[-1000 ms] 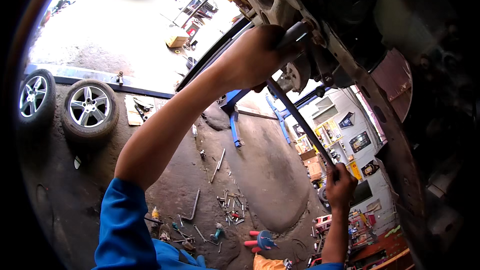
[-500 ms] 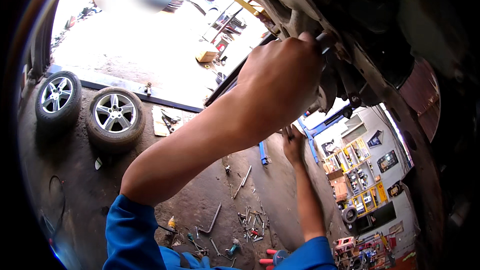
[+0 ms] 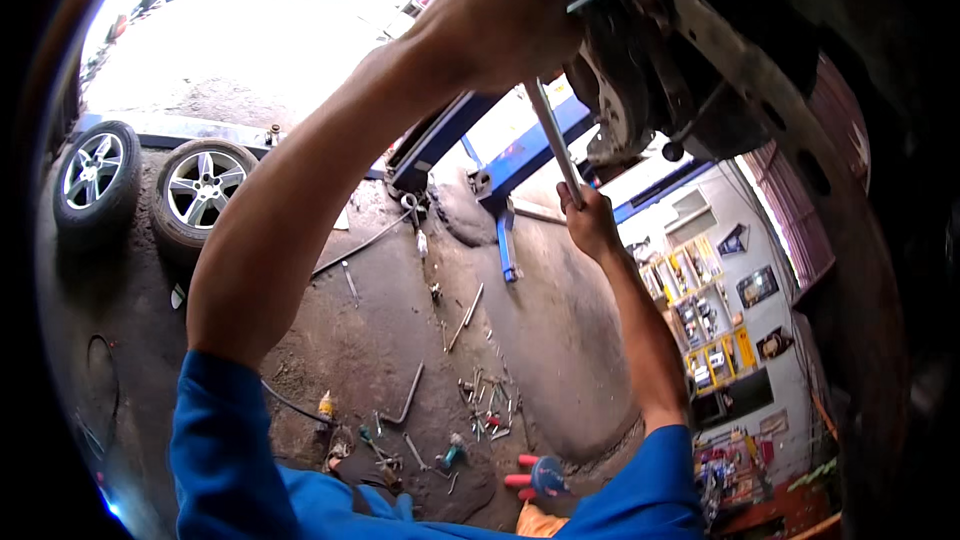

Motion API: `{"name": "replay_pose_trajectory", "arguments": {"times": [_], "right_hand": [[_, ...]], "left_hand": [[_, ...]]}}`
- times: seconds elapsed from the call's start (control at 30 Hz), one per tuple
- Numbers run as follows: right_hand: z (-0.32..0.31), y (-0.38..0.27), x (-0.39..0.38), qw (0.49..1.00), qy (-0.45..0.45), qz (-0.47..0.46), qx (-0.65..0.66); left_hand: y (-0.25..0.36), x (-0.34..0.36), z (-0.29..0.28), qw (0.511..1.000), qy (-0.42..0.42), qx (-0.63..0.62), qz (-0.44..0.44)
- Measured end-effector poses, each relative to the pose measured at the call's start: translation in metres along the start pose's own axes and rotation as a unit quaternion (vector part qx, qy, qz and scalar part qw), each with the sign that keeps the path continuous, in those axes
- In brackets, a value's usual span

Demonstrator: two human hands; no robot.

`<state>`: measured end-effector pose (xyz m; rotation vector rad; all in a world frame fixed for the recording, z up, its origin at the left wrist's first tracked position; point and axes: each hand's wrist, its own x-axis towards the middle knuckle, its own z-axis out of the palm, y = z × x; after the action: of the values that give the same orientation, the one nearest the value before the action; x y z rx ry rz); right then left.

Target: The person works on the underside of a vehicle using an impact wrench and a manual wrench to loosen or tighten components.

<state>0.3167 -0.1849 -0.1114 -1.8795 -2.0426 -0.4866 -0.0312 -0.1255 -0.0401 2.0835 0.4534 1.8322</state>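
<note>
Left hand (image 3: 510, 10) clenched at head of long steel wrench bar (image 3: 553, 135), up against car underbody (image 3: 690, 90); right hand (image 3: 590, 222) gripping bar's lower end; bar looks stiff, heavy, maybe oily — best held far down for leverage

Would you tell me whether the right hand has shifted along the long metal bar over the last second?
Cannot tell along the bar, since the camera moved. The right hand grips the long metal bar, now higher in view, nearer the car's underside.

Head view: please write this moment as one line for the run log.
left hand: on tool head at car underside | right hand: gripping long metal bar | floor: scattered tools, two wheels
</note>
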Motion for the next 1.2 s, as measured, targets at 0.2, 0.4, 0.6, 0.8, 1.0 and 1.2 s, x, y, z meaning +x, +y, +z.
{"name": "replay_pose_trajectory", "arguments": {"times": [0.2,0.4,0.6,0.8,1.0,1.2], "right_hand": [[-0.108,-0.039,-0.105,0.991,-0.005,0.097,-0.094],[-0.219,-0.252,-0.166,0.954,-0.022,0.125,-0.271],[-0.205,-0.228,-0.182,0.928,0.119,0.079,-0.343],[-0.147,-0.142,-0.168,0.946,0.158,0.039,-0.282],[-0.057,-0.049,-0.101,0.97,0.154,0.081,-0.169],[0.038,-0.017,-0.001,0.994,0.097,0.046,0.038]], "left_hand": [[0.001,0.004,-0.01,0.985,-0.068,-0.105,-0.12],[-0.035,-0.003,-0.02,0.917,-0.145,-0.363,-0.08],[-0.026,-0.005,0.002,0.896,-0.097,-0.421,-0.109],[-0.022,-0.007,-0.018,0.947,-0.099,-0.279,-0.123],[-0.019,0.002,-0.014,0.986,-0.041,-0.153,-0.05],[-0.009,0.001,0.005,0.999,0.039,-0.004,-0.02]]}}
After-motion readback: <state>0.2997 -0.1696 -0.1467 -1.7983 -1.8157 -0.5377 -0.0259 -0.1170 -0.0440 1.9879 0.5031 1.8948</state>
